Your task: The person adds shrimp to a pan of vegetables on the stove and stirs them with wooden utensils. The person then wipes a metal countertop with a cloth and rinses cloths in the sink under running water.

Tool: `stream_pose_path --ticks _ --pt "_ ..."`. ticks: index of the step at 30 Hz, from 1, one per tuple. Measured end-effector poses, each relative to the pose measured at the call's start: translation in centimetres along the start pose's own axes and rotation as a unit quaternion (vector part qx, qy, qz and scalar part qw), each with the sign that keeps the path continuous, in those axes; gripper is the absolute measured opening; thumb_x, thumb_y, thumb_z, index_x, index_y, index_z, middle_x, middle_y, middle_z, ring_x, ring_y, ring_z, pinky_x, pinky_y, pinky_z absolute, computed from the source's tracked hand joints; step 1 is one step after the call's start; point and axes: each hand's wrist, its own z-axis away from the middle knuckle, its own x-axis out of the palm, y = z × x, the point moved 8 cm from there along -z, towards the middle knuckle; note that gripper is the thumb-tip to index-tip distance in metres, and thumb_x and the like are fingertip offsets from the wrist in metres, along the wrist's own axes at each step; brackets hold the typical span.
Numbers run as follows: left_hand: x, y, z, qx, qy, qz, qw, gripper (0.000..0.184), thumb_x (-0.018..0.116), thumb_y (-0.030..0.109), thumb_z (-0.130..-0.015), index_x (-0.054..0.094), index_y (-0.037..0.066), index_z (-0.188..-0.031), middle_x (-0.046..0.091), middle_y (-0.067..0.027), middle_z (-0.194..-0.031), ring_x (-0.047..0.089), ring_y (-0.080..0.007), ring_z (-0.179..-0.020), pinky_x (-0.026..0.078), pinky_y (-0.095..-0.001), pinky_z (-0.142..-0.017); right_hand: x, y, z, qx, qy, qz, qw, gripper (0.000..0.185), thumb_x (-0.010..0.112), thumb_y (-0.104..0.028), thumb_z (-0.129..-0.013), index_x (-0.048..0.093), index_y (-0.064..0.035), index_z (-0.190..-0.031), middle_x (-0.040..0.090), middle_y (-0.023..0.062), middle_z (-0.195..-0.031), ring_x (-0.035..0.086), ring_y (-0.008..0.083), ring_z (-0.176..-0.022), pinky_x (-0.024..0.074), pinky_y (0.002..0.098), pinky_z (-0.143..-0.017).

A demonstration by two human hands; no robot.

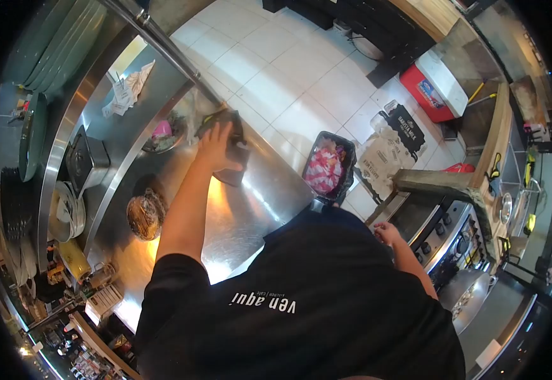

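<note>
My left hand (216, 149) lies with its fingers spread and thumb out on a dark cloth (233, 170), which rests on the steel counter (266, 193) close to its far edge. Left of the hand is a metal bowl (160, 144) with something pink and green in it. Nearer to my forearm sits a brown, loaf-like item in clear wrap (145, 215). On the other side of my body, my right hand (387, 233) hangs low beside the oven (409, 221). Its fingers are curled in, and whatever they may hold is hidden.
A black bin (328, 166) with a red-and-white filled liner stands at the counter's end. Flattened cardboard (387, 155) and a red cooler (433, 87) are on the tiled floor. A steel pole (165, 47) crosses the far left. Shelves hold plates (67, 212) and a black container (86, 161).
</note>
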Motion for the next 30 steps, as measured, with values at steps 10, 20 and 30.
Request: stream_pose_path --ticks 10,20,30 --pt "3.4 4.6 2.1 0.045 -0.004 -0.065 0.997 0.037 0.076 0.018 -0.081 0.073 0.023 -0.117 0.065 -0.0085 -0.123 0.061 -0.0338 -0.116 0.051 -0.0508 -0.092 -3.9 2.5 5.2 0.012 0.042 -0.098 0.994 0.020 0.061 -0.012 -0.099 0.070 -0.0080 -0.116 0.069 0.0044 -0.085 0.066 0.0162 -0.069 0.0512 0.0316 -0.059" --pt "2.1 16.1 3.4 0.049 -0.078 0.015 0.996 0.034 0.071 0.004 -0.077 0.065 0.015 -0.108 0.069 -0.0136 -0.107 0.068 -0.0404 -0.100 0.056 -0.0493 -0.082 -5.1 5.6 2.5 -0.021 0.108 -0.210 0.972 0.029 0.065 -0.030 -0.100 0.073 -0.0040 -0.109 0.076 0.0085 -0.097 0.071 0.0211 -0.090 0.0548 0.0361 -0.085" --pt "2.5 43.5 -10.7 0.169 -0.167 0.045 0.970 0.037 0.084 0.007 -0.068 0.062 0.011 -0.098 0.070 -0.0184 -0.094 0.068 -0.0455 -0.093 0.054 -0.0510 -0.079 -19.5 -6.4 -7.8 -0.151 0.049 -0.031 0.987 0.045 0.073 -0.044 -0.091 0.075 -0.0124 -0.124 0.076 0.0149 -0.123 0.071 0.0330 -0.114 0.0550 0.0427 -0.099"
